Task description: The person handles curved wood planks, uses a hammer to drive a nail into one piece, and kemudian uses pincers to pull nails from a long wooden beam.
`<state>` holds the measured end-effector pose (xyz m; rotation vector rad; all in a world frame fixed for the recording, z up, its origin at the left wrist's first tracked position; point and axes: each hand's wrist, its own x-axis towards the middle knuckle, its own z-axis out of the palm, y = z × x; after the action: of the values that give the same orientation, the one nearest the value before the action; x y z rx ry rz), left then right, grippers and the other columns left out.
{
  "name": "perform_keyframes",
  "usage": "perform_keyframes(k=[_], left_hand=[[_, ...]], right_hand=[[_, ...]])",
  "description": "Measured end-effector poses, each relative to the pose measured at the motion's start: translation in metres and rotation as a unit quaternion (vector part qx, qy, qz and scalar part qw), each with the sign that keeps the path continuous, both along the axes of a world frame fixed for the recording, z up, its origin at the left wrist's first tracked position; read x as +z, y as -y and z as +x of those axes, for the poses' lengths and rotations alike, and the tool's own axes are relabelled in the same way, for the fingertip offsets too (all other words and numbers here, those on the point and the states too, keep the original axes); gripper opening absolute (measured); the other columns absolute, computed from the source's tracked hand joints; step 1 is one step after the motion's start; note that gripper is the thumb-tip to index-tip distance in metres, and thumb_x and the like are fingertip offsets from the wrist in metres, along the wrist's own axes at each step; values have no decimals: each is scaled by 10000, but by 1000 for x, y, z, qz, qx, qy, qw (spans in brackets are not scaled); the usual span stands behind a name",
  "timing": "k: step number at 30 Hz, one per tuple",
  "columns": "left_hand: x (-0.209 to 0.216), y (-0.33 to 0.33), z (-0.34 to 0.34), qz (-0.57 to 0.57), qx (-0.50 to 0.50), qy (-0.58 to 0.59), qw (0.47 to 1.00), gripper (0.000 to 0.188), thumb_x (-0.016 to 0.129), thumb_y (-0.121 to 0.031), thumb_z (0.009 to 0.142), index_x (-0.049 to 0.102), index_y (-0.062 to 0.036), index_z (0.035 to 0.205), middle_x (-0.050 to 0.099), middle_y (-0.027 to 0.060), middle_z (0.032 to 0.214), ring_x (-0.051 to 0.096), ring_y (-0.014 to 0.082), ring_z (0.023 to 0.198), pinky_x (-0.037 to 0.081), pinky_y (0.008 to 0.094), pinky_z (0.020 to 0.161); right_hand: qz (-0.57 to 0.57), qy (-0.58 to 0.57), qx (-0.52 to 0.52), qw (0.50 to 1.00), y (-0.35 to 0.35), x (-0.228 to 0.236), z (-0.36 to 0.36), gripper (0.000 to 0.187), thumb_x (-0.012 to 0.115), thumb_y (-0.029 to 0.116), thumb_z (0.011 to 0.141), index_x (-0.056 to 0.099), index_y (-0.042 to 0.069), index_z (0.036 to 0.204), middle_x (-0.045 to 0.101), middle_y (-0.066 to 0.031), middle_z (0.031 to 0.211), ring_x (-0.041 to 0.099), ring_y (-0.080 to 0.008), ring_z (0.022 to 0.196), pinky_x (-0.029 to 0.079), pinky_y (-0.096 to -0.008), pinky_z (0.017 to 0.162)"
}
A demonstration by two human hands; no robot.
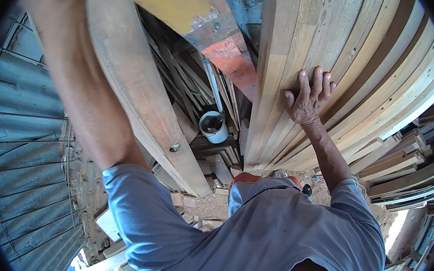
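My right hand [308,96] lies palm down with its fingers apart on a row of long wooden boards [335,16] that stand side by side and lean away from me. Nothing is held in it. My left arm [86,90] reaches up past a single wide plank [132,86], which has a dark knot near its lower end. The left hand itself is cut off by the upper edge of the view. Between that plank and the boards leans a beam [180,9] with worn yellow and orange paint.
A small white bucket [215,130] with something dark inside stands among narrow wood strips in the gap. Corrugated metal sheeting [31,193] with wires lines the left side. Stacked timber [400,163] lies at the right, and loose offcuts [99,269] at the lower left.
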<state>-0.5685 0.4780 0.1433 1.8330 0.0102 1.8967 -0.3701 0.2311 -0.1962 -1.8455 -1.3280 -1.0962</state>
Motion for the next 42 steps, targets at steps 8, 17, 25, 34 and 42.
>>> perform_keyframes(k=[8, 17, 25, 34, 42], left_hand=[[-26, -21, 40, 18, 92, -20, 995, 418, 606, -352, 970, 560, 14, 1167, 652, 73, 1026, 582, 128, 944, 471, 295, 839], [-107, -54, 126, -115, 100, -225, 962, 323, 629, -263, 941, 532, 15, 1075, 690, 254, 921, 684, 405, 891, 527, 427, 748], [-131, -76, 136, -151, 202, -351, 902, 365, 602, -265, 955, 457, 32, 1110, 659, 317, 923, 628, 494, 922, 490, 533, 776], [-167, -72, 121, -213, 105, -320, 917, 395, 659, -219, 918, 469, 33, 1157, 669, 250, 982, 660, 418, 953, 503, 461, 818], [-127, -27, 54, 39, 387, -197, 900, 574, 777, -248, 755, 510, -1, 1199, 526, 255, 1208, 466, 423, 1162, 337, 486, 1015]], right_hand=[[-17, 18, -9, 1000, 6, 6, 2, 571, 424, 520, 976, 536, 106, 1353, 348, -233, 1499, 216, -421, 1428, 71, -557, 1167], [-18, 16, -11, 1000, 4, 8, -1, 557, 425, 492, 976, 489, 117, 1383, 330, -222, 1509, 208, -414, 1429, 63, -563, 1167], [-23, 15, -9, 1000, 9, 9, -1, 552, 433, 489, 974, 489, 124, 1384, 324, -218, 1515, 200, -409, 1435, 57, -568, 1166], [-18, 14, 6, 1000, 4, 11, -4, 559, 440, 479, 976, 477, 117, 1399, 306, -213, 1531, 186, -406, 1441, 56, -560, 1167], [-8, 15, -4, 1000, 9, 9, 6, 565, 441, 485, 977, 483, 114, 1401, 321, -218, 1526, 199, -409, 1437, 61, -554, 1166]])
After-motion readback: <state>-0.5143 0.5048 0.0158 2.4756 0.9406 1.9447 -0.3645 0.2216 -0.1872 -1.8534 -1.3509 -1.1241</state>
